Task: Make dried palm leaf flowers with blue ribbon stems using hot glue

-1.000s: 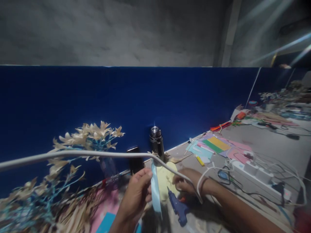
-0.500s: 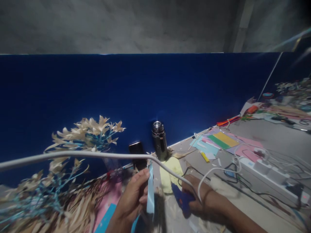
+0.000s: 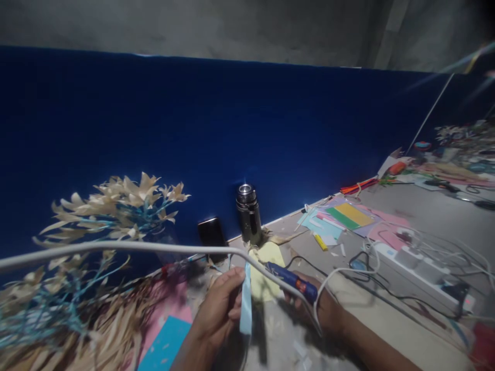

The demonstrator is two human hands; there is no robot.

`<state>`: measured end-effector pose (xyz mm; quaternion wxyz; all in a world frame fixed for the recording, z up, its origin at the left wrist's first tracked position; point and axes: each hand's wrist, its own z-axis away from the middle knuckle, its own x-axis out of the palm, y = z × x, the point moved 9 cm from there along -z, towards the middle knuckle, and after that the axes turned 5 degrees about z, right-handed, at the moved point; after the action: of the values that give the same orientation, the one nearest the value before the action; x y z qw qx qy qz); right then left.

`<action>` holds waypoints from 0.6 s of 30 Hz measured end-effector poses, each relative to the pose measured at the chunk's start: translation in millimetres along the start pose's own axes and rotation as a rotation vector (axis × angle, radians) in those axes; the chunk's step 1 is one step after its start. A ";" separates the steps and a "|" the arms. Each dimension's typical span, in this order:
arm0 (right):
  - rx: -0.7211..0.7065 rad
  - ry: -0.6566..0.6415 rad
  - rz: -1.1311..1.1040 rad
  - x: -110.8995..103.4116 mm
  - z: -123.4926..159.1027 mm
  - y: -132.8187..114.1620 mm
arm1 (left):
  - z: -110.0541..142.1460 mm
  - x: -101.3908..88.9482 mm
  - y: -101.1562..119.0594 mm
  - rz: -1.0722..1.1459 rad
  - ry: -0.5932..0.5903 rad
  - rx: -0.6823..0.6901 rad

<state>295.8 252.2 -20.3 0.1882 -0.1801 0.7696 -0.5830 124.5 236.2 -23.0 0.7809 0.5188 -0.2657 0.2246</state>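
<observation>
My left hand (image 3: 222,301) pinches a light blue paper strip (image 3: 246,304) near its top; the strip hangs down beside the fingers. My right hand (image 3: 309,301) is wrapped round a dark blue glue gun (image 3: 292,281), its nose pointing left toward the strip but apart from it. A white cable (image 3: 154,247) crosses in front of both hands and hides part of the glue gun. Beneath and behind them lies a pale yellow pad (image 3: 270,257). A bright blue sheet (image 3: 166,342) is by my left forearm.
A dark flask (image 3: 248,216) and a phone (image 3: 211,232) stand against the blue partition (image 3: 193,129). Dried flowers with blue stems (image 3: 135,206) and husk strips (image 3: 104,330) fill the left. To the right are a power strip (image 3: 421,275), tangled cords and coloured papers (image 3: 350,214).
The glue gun has turned in my right hand from nose up and handle down to lying nearly level, its side now showing. My left hand still holds the strip. The view has shifted slightly.
</observation>
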 end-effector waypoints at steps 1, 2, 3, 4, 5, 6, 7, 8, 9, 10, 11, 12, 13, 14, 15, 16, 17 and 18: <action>-0.016 -0.011 0.000 4.3 2.1 -2.5 | -0.9 0.9 -3.1 -0.002 -0.005 -0.005; -0.027 -0.014 0.000 7.0 4.0 -4.1 | -1.4 1.0 -4.5 -0.008 0.000 -0.001; -0.018 0.002 -0.019 7.0 5.5 -3.0 | -1.4 0.2 -3.4 -0.018 0.016 0.015; 0.004 0.021 -0.051 5.9 6.6 0.1 | -0.7 -1.0 0.0 -0.033 0.038 0.041; 0.032 0.033 -0.099 4.6 7.5 4.6 | 0.7 -2.6 6.2 -0.051 0.066 0.081; 0.068 0.035 -0.161 3.8 8.0 10.4 | 3.0 -3.8 14.7 -0.072 0.095 0.133; 0.107 0.026 -0.236 3.8 8.4 17.0 | 6.0 -4.2 24.3 -0.096 0.118 0.192; 0.144 0.008 -0.320 4.6 8.6 23.2 | 9.3 -3.7 33.7 -0.121 0.135 0.248; 0.173 -0.009 -0.405 5.2 8.6 28.4 | 12.4 -2.6 41.5 -0.145 0.146 0.293; 0.192 -0.023 -0.482 5.6 8.4 32.4 | 14.7 -1.1 46.5 -0.169 0.151 0.318; 0.200 -0.035 -0.545 5.7 8.0 34.9 | 15.8 0.6 48.0 -0.192 0.150 0.320; 0.202 -0.049 -0.594 6.1 7.4 36.3 | 15.7 2.2 46.4 -0.210 0.143 0.303; 0.204 -0.066 -0.631 7.1 7.0 37.0 | 14.9 3.4 42.7 -0.225 0.135 0.277; 0.210 -0.087 -0.661 8.7 6.7 37.3 | 13.7 4.0 38.2 -0.235 0.128 0.252; 0.219 -0.105 -0.688 10.4 6.5 37.3 | 12.3 4.0 33.6 -0.245 0.123 0.231; 0.226 -0.118 -0.713 11.8 6.3 36.8 | 10.8 3.1 29.5 -0.255 0.123 0.214; 0.231 -0.123 -0.739 12.4 6.0 35.9 | 9.2 1.4 27.1 -0.263 0.128 0.209; 0.234 -0.123 -0.767 12.6 5.5 34.6 | 7.8 -0.9 26.5 -0.270 0.135 0.214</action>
<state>285.6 250.2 -56.0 0.0220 -0.4663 0.5623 -0.6826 105.9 238.5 -2.7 0.7604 0.6136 -0.1151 0.1792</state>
